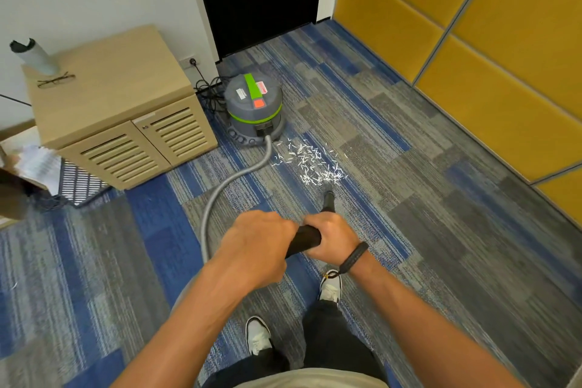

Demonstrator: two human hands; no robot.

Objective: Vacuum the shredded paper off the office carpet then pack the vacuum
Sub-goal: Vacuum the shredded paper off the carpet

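Observation:
White shredded paper [310,162] lies scattered on the blue-grey carpet [425,198], just in front of a grey and green canister vacuum [254,104]. A grey hose [226,186] curves from the canister back to a black wand [305,239]. My left hand [255,247] grips the wand's rear end. My right hand [330,235] grips it further forward. The wand's black nozzle [329,200] points down at the near edge of the paper pile.
A light wooden cabinet [126,123] with glasses and a torn tube on top stands at the left. A black cord [208,88] runs from the vacuum to a wall socket. A black door [267,9] is behind, yellow padded wall panels [472,57] at right. My shoes [330,288] are below.

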